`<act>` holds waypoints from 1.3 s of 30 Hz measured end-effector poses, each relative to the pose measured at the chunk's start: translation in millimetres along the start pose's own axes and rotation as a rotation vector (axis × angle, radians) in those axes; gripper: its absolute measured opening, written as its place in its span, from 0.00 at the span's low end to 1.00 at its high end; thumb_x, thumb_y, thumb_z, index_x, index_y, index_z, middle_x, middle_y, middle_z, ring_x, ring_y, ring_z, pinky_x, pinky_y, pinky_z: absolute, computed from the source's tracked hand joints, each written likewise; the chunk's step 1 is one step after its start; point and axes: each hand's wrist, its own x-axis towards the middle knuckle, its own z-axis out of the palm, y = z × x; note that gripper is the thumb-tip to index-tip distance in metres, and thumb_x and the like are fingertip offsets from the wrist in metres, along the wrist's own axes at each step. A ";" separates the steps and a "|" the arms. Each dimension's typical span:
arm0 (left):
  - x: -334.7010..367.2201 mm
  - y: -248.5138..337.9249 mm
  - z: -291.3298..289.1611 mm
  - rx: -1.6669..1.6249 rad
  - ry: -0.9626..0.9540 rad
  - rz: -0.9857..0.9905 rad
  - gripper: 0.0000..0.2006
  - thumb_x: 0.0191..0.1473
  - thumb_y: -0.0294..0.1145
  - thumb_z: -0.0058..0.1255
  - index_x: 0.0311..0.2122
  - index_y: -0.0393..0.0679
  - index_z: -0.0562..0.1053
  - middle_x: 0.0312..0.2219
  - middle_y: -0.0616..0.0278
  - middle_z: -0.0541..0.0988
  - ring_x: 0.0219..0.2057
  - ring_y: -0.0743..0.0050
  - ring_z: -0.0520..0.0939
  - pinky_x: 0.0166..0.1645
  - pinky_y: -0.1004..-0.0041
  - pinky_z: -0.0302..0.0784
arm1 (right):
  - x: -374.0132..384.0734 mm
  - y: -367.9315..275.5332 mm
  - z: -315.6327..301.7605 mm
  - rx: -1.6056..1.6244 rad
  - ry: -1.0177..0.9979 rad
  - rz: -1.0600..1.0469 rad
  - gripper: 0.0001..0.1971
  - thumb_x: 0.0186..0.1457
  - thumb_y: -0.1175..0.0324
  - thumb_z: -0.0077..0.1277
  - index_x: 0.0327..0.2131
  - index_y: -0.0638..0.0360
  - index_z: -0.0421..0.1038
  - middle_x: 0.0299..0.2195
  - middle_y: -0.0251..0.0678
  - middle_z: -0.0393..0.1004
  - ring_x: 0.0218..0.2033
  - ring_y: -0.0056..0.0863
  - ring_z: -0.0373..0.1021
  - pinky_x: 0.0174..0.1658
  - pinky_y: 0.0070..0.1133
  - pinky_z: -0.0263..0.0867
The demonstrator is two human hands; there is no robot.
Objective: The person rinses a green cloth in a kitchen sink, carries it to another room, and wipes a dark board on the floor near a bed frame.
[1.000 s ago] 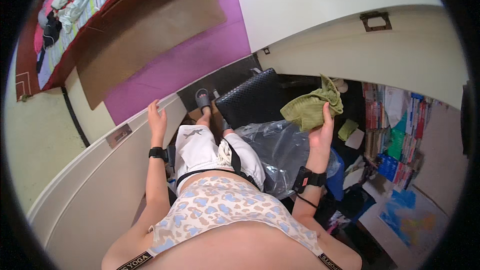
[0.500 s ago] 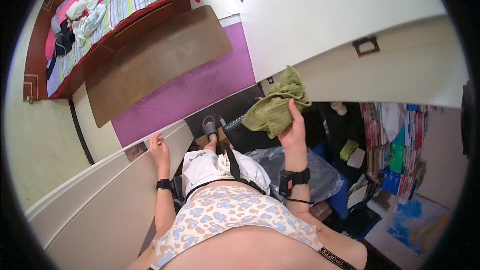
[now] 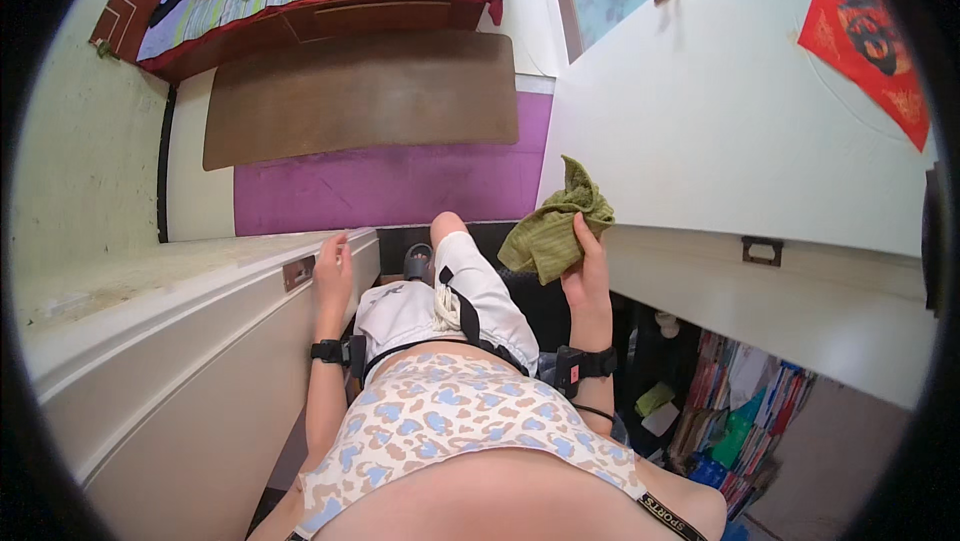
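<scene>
A crumpled olive-green cloth [image 3: 548,241] is pinched in my right hand [image 3: 590,276], with the thumb lying over its right side. It is held up in front of me, before the white door [image 3: 700,121]. My left hand [image 3: 333,269] is empty, its fingers loosely bent and apart. It hovers beside the metal strike plate [image 3: 298,273] on the white door frame [image 3: 180,351]; whether it touches the frame, I cannot tell. Both wrists wear black bands.
Past the doorway lie a purple floor mat [image 3: 390,186] and a brown board-like mat [image 3: 360,101] before a bed [image 3: 380,16] strewn with clothes. One foot wears a grey slipper [image 3: 417,263]. Rows of books [image 3: 745,411] stand at the lower right.
I have turned and moved forward into the doorway, one knee now raised. The cloth stays in my right hand. The door and the bed have shifted in view.
</scene>
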 end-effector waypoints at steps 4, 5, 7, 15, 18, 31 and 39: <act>-1.5 1.7 12.7 -0.078 0.142 -0.153 0.14 0.51 0.26 0.39 0.44 0.37 0.64 0.37 0.53 0.71 0.34 0.62 0.73 0.40 0.70 0.68 | 38.4 -20.3 9.1 -0.053 0.015 -0.008 0.17 0.50 0.67 0.48 0.44 0.57 0.61 0.40 0.34 0.67 0.41 0.27 0.65 0.43 0.25 0.63; -4.1 13.9 12.2 -0.054 0.135 -0.225 0.15 0.50 0.26 0.39 0.45 0.37 0.63 0.38 0.53 0.70 0.34 0.62 0.73 0.40 0.70 0.67 | 44.1 -26.7 8.4 -0.060 0.037 -0.005 0.17 0.50 0.67 0.48 0.44 0.57 0.61 0.40 0.34 0.66 0.42 0.27 0.65 0.43 0.25 0.63; -6.8 22.9 19.4 -0.015 0.126 -0.304 0.15 0.50 0.25 0.39 0.46 0.37 0.62 0.39 0.53 0.69 0.35 0.63 0.72 0.40 0.70 0.67 | 64.5 -43.3 11.1 -0.059 0.008 0.033 0.18 0.50 0.66 0.48 0.44 0.57 0.60 0.40 0.33 0.66 0.42 0.26 0.64 0.44 0.25 0.62; 41.1 89.5 46.1 0.192 -0.056 -0.161 0.14 0.50 0.26 0.40 0.44 0.37 0.63 0.36 0.51 0.68 0.34 0.59 0.71 0.39 0.69 0.67 | 160.2 -94.6 -8.8 0.110 -0.002 0.131 0.19 0.51 0.68 0.46 0.46 0.60 0.58 0.42 0.35 0.64 0.43 0.26 0.63 0.46 0.27 0.59; 64.5 130.1 55.7 0.002 -0.082 -0.317 0.15 0.49 0.25 0.40 0.44 0.38 0.63 0.39 0.53 0.68 0.34 0.63 0.72 0.37 0.72 0.67 | 187.9 -116.1 -25.8 0.093 0.126 0.148 0.19 0.49 0.65 0.48 0.45 0.59 0.60 0.42 0.35 0.65 0.43 0.26 0.63 0.45 0.27 0.60; 159.7 -32.5 73.7 0.217 -0.594 -0.228 0.12 0.47 0.25 0.46 0.39 0.37 0.67 0.28 0.59 0.72 0.26 0.75 0.72 0.30 0.77 0.69 | 199.7 -183.4 -127.6 0.015 0.492 -0.124 0.23 0.43 0.68 0.54 0.44 0.62 0.62 0.38 0.33 0.68 0.40 0.25 0.65 0.44 0.22 0.60; 374.8 -61.5 110.1 0.408 -0.974 -0.207 0.11 0.47 0.26 0.46 0.38 0.37 0.68 0.27 0.60 0.72 0.25 0.75 0.72 0.30 0.77 0.69 | 148.4 -146.5 -149.5 -0.231 0.493 -0.108 0.32 0.40 0.63 0.57 0.49 0.61 0.57 0.44 0.38 0.64 0.45 0.26 0.62 0.48 0.20 0.56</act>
